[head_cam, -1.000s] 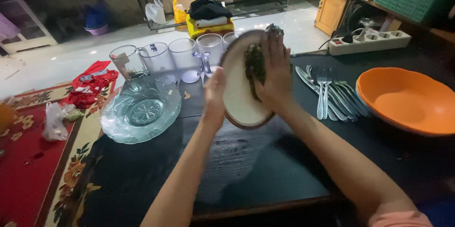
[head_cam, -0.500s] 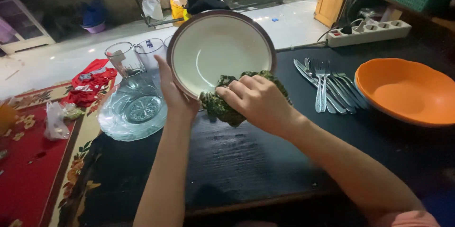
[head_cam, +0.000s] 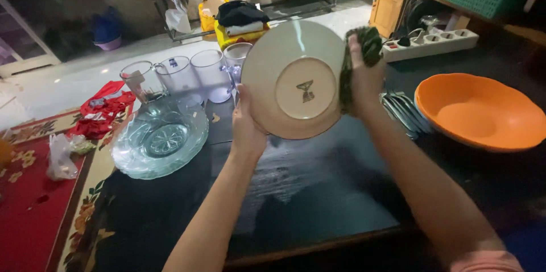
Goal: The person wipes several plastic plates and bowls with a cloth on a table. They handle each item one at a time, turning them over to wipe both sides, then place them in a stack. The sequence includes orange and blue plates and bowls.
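Note:
A cream ceramic plate (head_cam: 296, 79) is held upright above the dark table (head_cam: 296, 192), its underside with a round foot ring turned toward me. My left hand (head_cam: 245, 127) grips its lower left rim. At the plate's right edge, my right hand (head_cam: 364, 79) presses a dark green cloth (head_cam: 367, 44) against the rim.
A stack of clear glass plates (head_cam: 159, 138) lies at the left, with several glass mugs (head_cam: 179, 76) behind it. Forks and spoons (head_cam: 404, 113) lie right of the plate, beside an orange bowl (head_cam: 480, 113). A white power strip (head_cam: 432, 44) sits at the back right.
The plate has been turned over, from its inner face toward me to its underside. My right hand with the cloth moved from the lower rim up to the right edge.

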